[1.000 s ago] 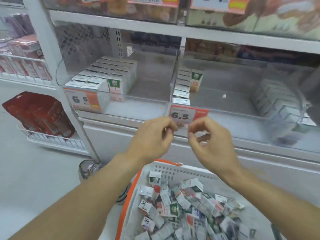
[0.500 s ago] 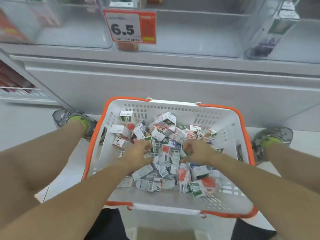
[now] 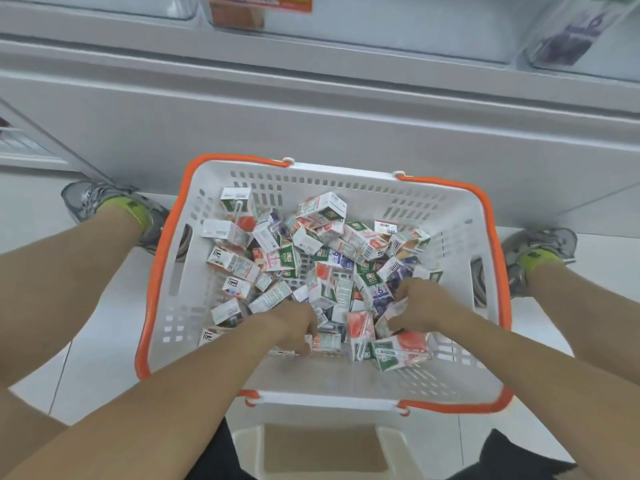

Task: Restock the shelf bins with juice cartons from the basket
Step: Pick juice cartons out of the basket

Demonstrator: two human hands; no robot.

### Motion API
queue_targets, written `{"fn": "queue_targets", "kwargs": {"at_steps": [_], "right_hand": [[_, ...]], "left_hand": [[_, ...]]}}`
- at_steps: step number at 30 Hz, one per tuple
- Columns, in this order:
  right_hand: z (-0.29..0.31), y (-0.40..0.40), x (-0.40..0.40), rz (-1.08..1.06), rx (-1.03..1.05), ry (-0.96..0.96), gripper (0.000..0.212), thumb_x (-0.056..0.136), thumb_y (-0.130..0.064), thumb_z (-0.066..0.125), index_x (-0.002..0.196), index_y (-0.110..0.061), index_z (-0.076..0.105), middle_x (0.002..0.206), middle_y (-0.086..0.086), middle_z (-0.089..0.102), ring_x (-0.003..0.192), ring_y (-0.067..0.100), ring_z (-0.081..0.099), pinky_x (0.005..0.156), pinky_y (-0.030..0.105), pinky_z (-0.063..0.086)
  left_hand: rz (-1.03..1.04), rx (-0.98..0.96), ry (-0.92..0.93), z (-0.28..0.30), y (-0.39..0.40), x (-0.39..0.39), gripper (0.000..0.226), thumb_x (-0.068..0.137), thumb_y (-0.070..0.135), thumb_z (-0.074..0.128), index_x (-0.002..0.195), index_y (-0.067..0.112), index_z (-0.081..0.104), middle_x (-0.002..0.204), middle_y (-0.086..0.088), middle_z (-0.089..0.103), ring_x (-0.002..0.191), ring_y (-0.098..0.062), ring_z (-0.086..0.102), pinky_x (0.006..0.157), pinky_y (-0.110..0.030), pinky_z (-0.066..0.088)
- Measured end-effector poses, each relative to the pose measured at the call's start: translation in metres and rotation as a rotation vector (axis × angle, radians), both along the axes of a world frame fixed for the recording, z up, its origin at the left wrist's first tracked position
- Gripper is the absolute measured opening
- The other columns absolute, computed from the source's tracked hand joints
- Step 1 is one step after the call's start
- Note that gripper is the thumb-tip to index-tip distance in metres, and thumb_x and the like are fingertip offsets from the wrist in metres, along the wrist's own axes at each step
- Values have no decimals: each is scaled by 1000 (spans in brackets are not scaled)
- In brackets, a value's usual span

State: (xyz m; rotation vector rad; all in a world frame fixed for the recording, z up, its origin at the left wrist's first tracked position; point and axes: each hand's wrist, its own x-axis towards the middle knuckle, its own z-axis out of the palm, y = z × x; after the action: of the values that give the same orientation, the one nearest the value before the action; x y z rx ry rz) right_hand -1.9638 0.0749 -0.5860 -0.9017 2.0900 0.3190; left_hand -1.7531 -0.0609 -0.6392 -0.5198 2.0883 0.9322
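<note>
"100%" is printed on several juice cartons (image 3: 372,280) in the basket (image 3: 450,216); a purple carton (image 3: 380,293) bears "6".

Grey sneakers with yellow-green tongues on pale floor tiles (image 3: 97,348) — left sneaker (image 3: 114,211) by the shelf base, right sneaker (image 3: 540,252) well apart from it. Bare knees bent either side. Down at the bottom edge, a white plastic stool (image 3: 322,452) with a tan seat — dark shorts (image 3: 512,459) beside it. Up top, an orange price tag (image 3: 256,0), cut off.
</note>
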Motion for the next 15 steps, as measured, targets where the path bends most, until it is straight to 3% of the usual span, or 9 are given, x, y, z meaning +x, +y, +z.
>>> {"fn": "queue_targets", "kwargs": {"at_steps": [3,4,7,8,10,12,15], "right_hand": [[6,10,-9,-109,-87,-46,55,64,-39,86,108,-23,58,108,-1,60,93,18,58,70,28,47],[9,13,-11,-125,-106,-54,53,64,-40,87,106,-24,58,104,-3,58,90,17,57,66,27,44],[18,17,-18,-222,-171,-93,49,64,-39,89,102,-25,60,93,-6,55,81,12,55,59,24,41],[22,16,-19,-256,-198,-113,48,63,-36,89,100,-24,62,90,-6,56,78,11,56,58,24,43],[32,16,-24,-333,-264,-176,46,61,-29,90,98,-22,63,87,-2,61,72,13,60,59,30,50],[46,13,-28,-424,-338,-265,45,60,-19,90,97,-21,65,88,-1,63,65,15,61,63,37,57],[81,2,-37,-385,-429,-280,46,63,-12,91,101,-22,66,106,-9,55,78,7,58,59,23,49]], "left_hand": [[149,36,54,10,-15,2,37,92,25,67,127,16,62,136,-1,57,122,-20,55,100,-30,46],[257,56,69,13,-22,5,33,93,26,64,125,18,63,130,0,60,117,-20,58,96,-31,49],[774,226,129,27,-28,9,20,99,23,54,109,13,67,89,-2,66,83,-21,60,60,-30,56],[953,302,144,33,-28,9,22,101,21,50,105,8,67,82,-4,64,79,-22,58,60,-34,58],[1214,448,153,42,-26,5,27,103,21,45,99,4,66,90,-15,67,83,-28,58,70,-45,61],[1326,607,139,48,-24,0,35,104,31,46,107,3,67,107,-23,71,88,-35,68,72,-47,61],[1299,716,177,61,-20,-9,45,91,38,62,118,2,65,122,-22,66,102,-33,67,71,-41,61]]}}
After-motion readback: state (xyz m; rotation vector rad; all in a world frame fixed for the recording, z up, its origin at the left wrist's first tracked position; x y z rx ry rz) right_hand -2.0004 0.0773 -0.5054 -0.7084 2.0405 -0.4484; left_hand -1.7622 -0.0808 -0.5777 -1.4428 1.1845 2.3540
